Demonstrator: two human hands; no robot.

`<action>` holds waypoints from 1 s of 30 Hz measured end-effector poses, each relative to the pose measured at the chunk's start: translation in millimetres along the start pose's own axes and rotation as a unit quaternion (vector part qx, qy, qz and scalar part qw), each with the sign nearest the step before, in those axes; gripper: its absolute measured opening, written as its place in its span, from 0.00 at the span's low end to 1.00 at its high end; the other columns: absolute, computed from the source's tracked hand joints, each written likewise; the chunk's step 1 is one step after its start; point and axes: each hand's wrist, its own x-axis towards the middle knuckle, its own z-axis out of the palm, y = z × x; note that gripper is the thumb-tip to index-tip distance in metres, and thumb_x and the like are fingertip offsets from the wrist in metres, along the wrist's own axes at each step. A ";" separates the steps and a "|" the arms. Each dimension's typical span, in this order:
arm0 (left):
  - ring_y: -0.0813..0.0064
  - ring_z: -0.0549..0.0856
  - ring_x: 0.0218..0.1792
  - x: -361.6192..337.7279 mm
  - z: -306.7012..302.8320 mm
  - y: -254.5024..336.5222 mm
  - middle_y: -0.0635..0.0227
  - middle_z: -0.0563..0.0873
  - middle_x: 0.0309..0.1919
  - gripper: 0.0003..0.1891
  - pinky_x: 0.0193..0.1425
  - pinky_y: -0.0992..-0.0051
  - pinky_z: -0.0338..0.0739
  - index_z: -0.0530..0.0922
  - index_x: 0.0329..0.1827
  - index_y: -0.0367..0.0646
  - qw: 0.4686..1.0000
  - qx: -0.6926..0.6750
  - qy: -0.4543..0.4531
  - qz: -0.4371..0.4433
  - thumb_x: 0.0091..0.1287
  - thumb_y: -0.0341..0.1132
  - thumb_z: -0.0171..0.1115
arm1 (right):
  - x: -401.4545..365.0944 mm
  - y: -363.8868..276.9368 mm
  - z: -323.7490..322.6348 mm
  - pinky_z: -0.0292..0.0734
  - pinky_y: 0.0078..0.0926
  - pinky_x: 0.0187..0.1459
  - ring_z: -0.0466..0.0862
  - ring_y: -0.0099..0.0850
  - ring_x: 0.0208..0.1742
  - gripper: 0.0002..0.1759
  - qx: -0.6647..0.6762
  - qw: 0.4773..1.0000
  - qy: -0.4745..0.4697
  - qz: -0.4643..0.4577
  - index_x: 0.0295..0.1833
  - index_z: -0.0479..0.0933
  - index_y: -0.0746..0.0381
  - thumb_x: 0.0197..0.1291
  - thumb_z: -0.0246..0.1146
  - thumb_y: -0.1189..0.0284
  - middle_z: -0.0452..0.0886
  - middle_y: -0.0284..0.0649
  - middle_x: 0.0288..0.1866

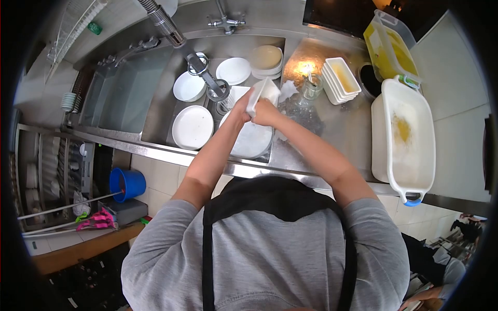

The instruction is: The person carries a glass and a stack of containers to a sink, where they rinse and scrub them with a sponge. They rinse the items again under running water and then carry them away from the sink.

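Over the sink's right part, a white angular dish (267, 89) is held tilted. My left hand (242, 110) grips its left side. My right hand (265, 112) is closed at its near edge, with the fingertips hidden. Just left of the hands hangs the spray head (218, 90) of a hose tap. A large white round plate (252, 140) lies below my hands in the sink, partly covered by my wrists. Another white plate (193, 127) and a white bowl (189, 86) are to the left.
Stacked plates (266, 58) and a single plate (233, 71) stand at the sink's back. On the right counter are a glass jar (312, 86), stacked rectangular dishes (342, 80), a white tub (404, 140) and a yellowish container (391, 49). A blue bucket (127, 185) stands left.
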 end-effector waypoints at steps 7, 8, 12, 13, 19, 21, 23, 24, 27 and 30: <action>0.61 0.80 0.41 16.7 -30.2 -9.5 0.59 0.78 0.44 0.20 0.43 0.57 0.76 0.69 0.52 0.43 0.989 -0.135 -0.040 -0.050 0.63 0.46 0.45 | -6.3 -7.7 -41.4 0.73 0.34 0.40 0.80 0.42 0.37 0.24 0.240 0.967 -0.034 0.085 0.37 0.77 0.64 0.31 0.68 0.62 0.79 0.49 0.33; 0.61 0.80 0.41 14.7 -31.8 -10.5 0.59 0.78 0.44 0.20 0.43 0.57 0.76 0.69 0.52 0.43 0.989 -0.136 -0.039 -0.048 0.63 0.46 0.45 | -4.6 -7.0 -46.7 0.73 0.32 0.40 0.80 0.41 0.36 0.25 0.277 0.957 -0.030 0.085 0.38 0.77 0.64 0.31 0.69 0.61 0.79 0.48 0.33; 0.59 0.77 0.46 -13.6 -19.9 -10.1 0.58 0.76 0.47 0.21 0.50 0.55 0.72 0.69 0.53 0.42 0.986 -0.151 -0.069 -0.014 0.63 0.45 0.44 | -1.0 2.1 -57.9 0.73 0.25 0.36 0.79 0.27 0.33 0.24 0.515 0.846 -0.026 0.138 0.36 0.77 0.65 0.36 0.71 0.60 0.80 0.40 0.32; 0.56 0.76 0.48 -13.8 -21.9 -10.6 0.57 0.75 0.49 0.22 0.49 0.51 0.71 0.68 0.54 0.42 0.983 -0.167 -0.070 -0.016 0.62 0.47 0.44 | 3.3 9.4 -55.2 0.73 0.24 0.36 0.79 0.26 0.33 0.23 0.530 0.833 -0.017 0.156 0.37 0.77 0.64 0.39 0.70 0.58 0.79 0.38 0.33; 0.63 0.76 0.50 -39.2 -32.7 -15.6 0.58 0.76 0.49 0.20 0.56 0.63 0.69 0.66 0.55 0.37 0.990 -0.093 -0.097 0.044 0.62 0.38 0.47 | -5.9 12.9 -90.9 0.74 0.28 0.37 0.80 0.33 0.35 0.25 0.368 0.881 0.111 0.277 0.40 0.75 0.63 0.43 0.66 0.55 0.78 0.42 0.37; 0.65 0.76 0.50 -51.0 -35.2 -18.0 0.58 0.76 0.48 0.19 0.55 0.66 0.70 0.67 0.54 0.36 0.993 -0.091 -0.044 0.061 0.62 0.36 0.49 | -11.3 19.1 -92.4 0.75 0.31 0.39 0.79 0.37 0.37 0.26 0.169 0.939 0.104 0.282 0.44 0.74 0.61 0.43 0.66 0.54 0.77 0.45 0.42; 0.66 0.77 0.49 -59.5 -30.1 -16.7 0.57 0.76 0.48 0.18 0.54 0.68 0.70 0.68 0.53 0.34 0.993 -0.088 0.010 0.081 0.61 0.34 0.50 | -15.1 24.8 -82.5 0.73 0.35 0.45 0.78 0.43 0.41 0.24 0.111 0.953 0.225 0.171 0.42 0.74 0.62 0.45 0.64 0.55 0.76 0.48 0.43; 0.70 0.77 0.42 -60.2 -25.5 -17.6 0.60 0.78 0.42 0.14 0.48 0.71 0.71 0.71 0.48 0.35 0.988 -0.010 0.044 0.150 0.62 0.34 0.50 | -17.4 14.6 -70.9 0.73 0.35 0.45 0.78 0.43 0.41 0.24 0.112 0.953 0.225 0.169 0.42 0.74 0.62 0.45 0.64 0.55 0.76 0.48 0.43; 0.78 0.77 0.32 -65.1 -8.7 -20.0 0.67 0.79 0.33 0.10 0.39 0.77 0.69 0.75 0.40 0.37 0.954 0.123 0.061 0.266 0.63 0.34 0.49 | -21.9 -24.8 -50.0 0.71 0.35 0.45 0.77 0.44 0.38 0.16 0.151 0.943 0.281 -0.093 0.35 0.75 0.61 0.48 0.62 0.59 0.77 0.46 0.39; 0.85 0.73 0.27 -75.3 20.4 -23.6 0.73 0.79 0.26 0.10 0.34 0.83 0.66 0.76 0.34 0.37 0.923 0.211 0.072 0.314 0.64 0.35 0.50 | -19.8 -16.9 -65.6 0.68 0.37 0.49 0.76 0.42 0.42 0.13 -0.019 0.938 0.330 -0.105 0.36 0.75 0.60 0.50 0.60 0.62 0.76 0.46 0.40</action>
